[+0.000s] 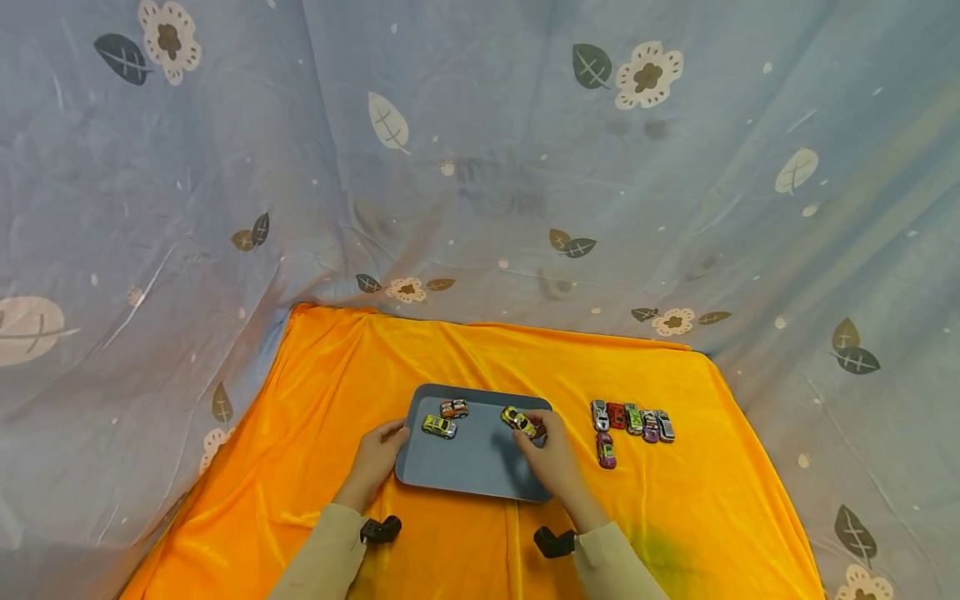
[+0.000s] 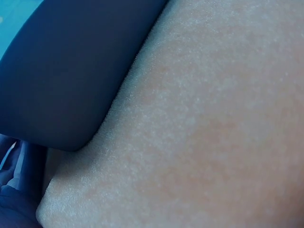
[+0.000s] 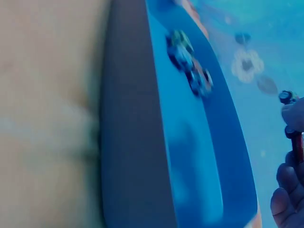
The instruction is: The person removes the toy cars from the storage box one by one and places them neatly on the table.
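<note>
The right hand (image 1: 553, 454) is pinching a yellow toy car (image 1: 515, 418) between thumb and fingers, holding it above the tray (image 1: 465, 463) near its right edge; the car's long axis is running obliquely, from far left to near right. The left hand (image 1: 374, 460) is gripping the tray's left edge and lying farther from this car. Toward the far left corner, an orange-and-white toy car (image 1: 454, 408) and a yellow-green toy car (image 1: 438, 427) are resting inside, leftward of the pinched one. Beyond the tray's right edge, six toy cars (image 1: 633, 419) are standing on the cloth-covered tabletop (image 1: 337, 375), nearer the right hand.
</note>
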A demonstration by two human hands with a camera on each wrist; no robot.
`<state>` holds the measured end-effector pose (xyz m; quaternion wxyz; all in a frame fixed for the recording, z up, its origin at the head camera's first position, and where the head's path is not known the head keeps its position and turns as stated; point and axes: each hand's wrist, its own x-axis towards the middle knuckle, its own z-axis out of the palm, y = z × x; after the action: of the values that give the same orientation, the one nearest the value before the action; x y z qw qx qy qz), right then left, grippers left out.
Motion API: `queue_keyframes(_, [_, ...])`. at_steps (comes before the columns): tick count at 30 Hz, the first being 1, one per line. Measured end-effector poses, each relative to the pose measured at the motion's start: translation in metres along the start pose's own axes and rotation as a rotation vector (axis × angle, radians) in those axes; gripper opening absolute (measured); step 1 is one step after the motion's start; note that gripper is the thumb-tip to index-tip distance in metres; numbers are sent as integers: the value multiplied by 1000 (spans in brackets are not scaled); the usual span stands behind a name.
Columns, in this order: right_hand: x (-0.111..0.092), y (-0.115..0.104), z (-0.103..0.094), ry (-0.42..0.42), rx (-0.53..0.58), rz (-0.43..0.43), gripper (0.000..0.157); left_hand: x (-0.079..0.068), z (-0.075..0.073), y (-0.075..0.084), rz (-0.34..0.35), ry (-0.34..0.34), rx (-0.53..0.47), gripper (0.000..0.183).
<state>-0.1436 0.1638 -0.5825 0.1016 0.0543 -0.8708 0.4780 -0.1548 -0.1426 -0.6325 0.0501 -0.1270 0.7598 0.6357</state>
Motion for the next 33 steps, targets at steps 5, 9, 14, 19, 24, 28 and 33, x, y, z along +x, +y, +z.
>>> queue_keyframes(5, [1,20,-27,144,1,65,33,-1,-2,1,2,-5,-1,43])
queue_keyframes(9, [0,35,-46,232,12,127,40,0,-2,0,12,-10,-14,43])
queue_keyframes(14, [-3,55,-63,317,31,253,48,0,-1,-1,16,-13,-27,43])
queue_keyframes(19, [-10,76,-75,342,27,344,54,0,-1,0,11,-15,-29,42])
queue_keyframes(24, [-15,90,-83,374,15,371,56,-2,0,1,3,-16,-26,43])
queue_keyframes(28, [-18,96,-86,400,12,375,54,-1,1,0,1,-10,-22,43])
queue_keyframes(33, [-19,103,-88,401,-1,400,53,0,0,0,2,-5,-16,44])
